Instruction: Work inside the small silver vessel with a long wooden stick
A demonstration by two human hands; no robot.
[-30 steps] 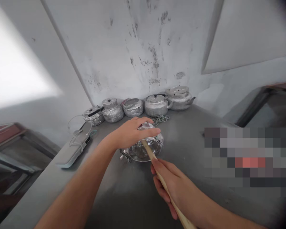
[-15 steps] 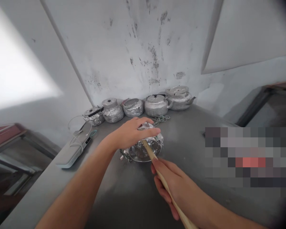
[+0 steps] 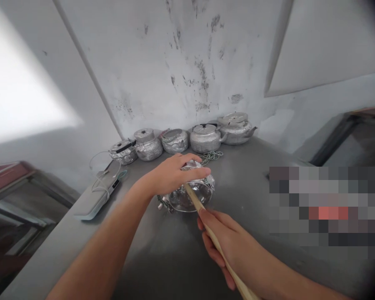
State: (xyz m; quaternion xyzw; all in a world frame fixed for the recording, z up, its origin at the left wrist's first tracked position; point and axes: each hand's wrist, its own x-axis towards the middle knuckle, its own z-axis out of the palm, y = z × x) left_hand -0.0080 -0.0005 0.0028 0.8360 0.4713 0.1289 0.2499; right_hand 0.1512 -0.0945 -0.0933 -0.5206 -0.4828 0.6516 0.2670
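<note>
Evidently mid-work: right hand [image 3: 220, 233] wrapped round a wooden stick [image 3: 217, 246], its far end angled to the mouth of a shiny metal pot [image 3: 206, 192] on the grey table [image 3: 165, 254]. Left hand [image 3: 173, 173] lies over the pot's top, thumb and index finger parted; whether its hidden fingers clamp can't be judged. Pot placed, stick brought to it; likely unfinished, amount left not shown.
</note>
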